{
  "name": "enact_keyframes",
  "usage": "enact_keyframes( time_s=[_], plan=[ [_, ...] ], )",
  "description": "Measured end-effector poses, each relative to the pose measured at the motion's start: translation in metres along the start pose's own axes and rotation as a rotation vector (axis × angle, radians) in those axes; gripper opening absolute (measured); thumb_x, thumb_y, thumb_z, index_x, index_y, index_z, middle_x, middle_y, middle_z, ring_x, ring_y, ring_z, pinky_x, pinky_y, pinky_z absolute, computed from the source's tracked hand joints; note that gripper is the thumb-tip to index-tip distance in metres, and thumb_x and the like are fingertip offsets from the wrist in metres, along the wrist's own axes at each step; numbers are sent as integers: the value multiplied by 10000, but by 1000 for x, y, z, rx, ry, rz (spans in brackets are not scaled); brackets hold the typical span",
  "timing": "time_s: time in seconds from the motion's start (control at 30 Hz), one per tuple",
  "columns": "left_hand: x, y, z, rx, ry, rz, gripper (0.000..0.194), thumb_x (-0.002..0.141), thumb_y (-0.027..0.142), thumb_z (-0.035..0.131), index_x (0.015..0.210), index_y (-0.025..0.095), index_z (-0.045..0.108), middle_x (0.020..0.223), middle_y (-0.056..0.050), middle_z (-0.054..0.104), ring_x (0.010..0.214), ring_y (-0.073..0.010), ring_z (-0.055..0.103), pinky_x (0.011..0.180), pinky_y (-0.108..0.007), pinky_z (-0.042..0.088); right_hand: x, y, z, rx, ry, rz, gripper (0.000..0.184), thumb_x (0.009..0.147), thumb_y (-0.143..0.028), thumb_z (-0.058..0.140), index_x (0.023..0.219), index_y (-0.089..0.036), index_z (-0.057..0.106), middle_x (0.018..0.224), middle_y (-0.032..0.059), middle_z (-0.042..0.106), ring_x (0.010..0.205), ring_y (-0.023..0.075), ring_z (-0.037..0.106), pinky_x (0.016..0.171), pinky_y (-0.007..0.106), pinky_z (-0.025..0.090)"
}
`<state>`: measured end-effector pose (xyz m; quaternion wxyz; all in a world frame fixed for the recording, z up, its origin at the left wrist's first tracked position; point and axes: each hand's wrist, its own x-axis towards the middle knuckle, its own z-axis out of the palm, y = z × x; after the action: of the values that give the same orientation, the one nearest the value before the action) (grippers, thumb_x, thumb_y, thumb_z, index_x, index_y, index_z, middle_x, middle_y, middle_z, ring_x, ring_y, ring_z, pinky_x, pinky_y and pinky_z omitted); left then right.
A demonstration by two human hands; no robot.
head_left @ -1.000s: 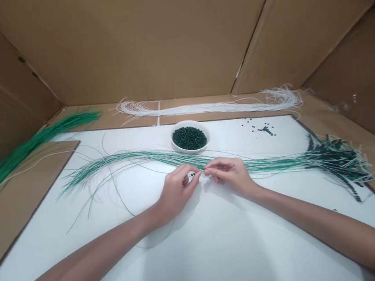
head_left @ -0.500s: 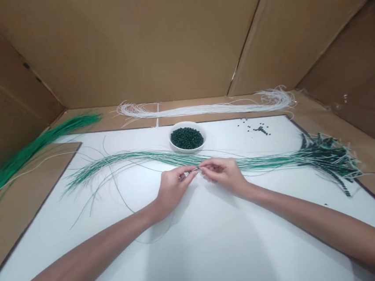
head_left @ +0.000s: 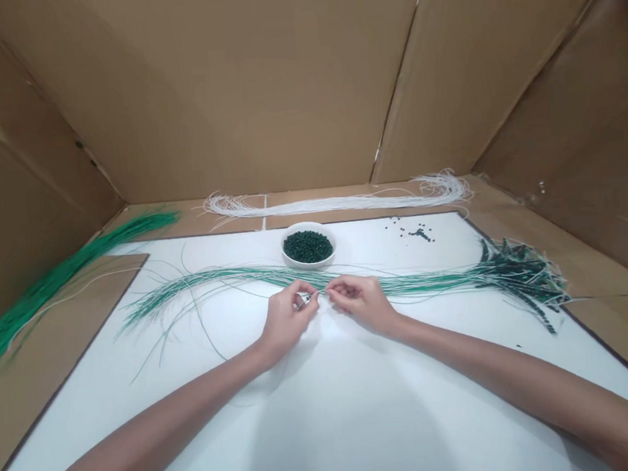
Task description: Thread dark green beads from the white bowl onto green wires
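Note:
My left hand (head_left: 287,319) and my right hand (head_left: 358,301) meet fingertip to fingertip over the middle of a white sheet (head_left: 331,411). Both are pinched closed. Between them runs a thin cord end, and a tiny dark bead shows at my left fingertips. Just behind my hands lies a long bundle of green and white cords (head_left: 229,279), whose right end (head_left: 518,275) carries strung dark green beads. A small white bowl of dark green beads (head_left: 308,246) stands a little beyond my hands.
A bundle of white cords (head_left: 338,202) lies along the back wall. Plain green cords (head_left: 46,287) lie at the left on cardboard. A few loose beads (head_left: 416,231) sit right of the bowl. Cardboard walls enclose the back and both sides.
The view has tilted upward, so everything sits lower and smaller in the picture. My hands stay together at the cord, fingertips still pinched.

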<state>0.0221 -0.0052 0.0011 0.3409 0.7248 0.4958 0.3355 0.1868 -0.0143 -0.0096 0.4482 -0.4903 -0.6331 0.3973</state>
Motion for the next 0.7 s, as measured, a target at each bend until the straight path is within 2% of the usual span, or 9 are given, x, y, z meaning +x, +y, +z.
enact_keyframes(
  time_s=[0.17, 0.3, 0.5, 0.7],
  plan=[
    [1, -1, 1, 9, -10, 50, 159, 742, 220, 484, 851, 180, 594, 796, 6, 633, 547, -82, 468, 562, -195, 386, 3, 2, -1, 115, -37, 67, 233, 711, -365, 576, 761, -138, 604, 558, 6, 558, 424, 81, 475, 418, 205, 410],
    [3, -3, 0, -5, -21, 63, 178, 771, 276, 469, 783, 174, 615, 763, -6, 634, 617, -105, 492, 619, -214, 390, 4, 5, -2, 238, -4, 88, 289, 672, -359, 624, 869, -155, 573, 583, -14, 570, 410, 73, 478, 392, 193, 397],
    [6, -3, 0, -70, -18, -6, 177, 770, 295, 468, 788, 163, 585, 769, -10, 617, 621, -104, 508, 595, -211, 396, 8, 12, -3, 364, 55, 151, 220, 631, -330, 673, 664, -120, 618, 470, 3, 573, 410, 97, 518, 435, 219, 440],
    [7, -2, 0, -101, -26, -48, 167, 769, 300, 470, 756, 167, 570, 717, 1, 594, 634, -109, 518, 582, -205, 400, 10, 4, -4, 377, 41, 227, 272, 594, -319, 703, 756, -103, 671, 566, 48, 632, 498, 127, 580, 503, 265, 494]
  ],
)
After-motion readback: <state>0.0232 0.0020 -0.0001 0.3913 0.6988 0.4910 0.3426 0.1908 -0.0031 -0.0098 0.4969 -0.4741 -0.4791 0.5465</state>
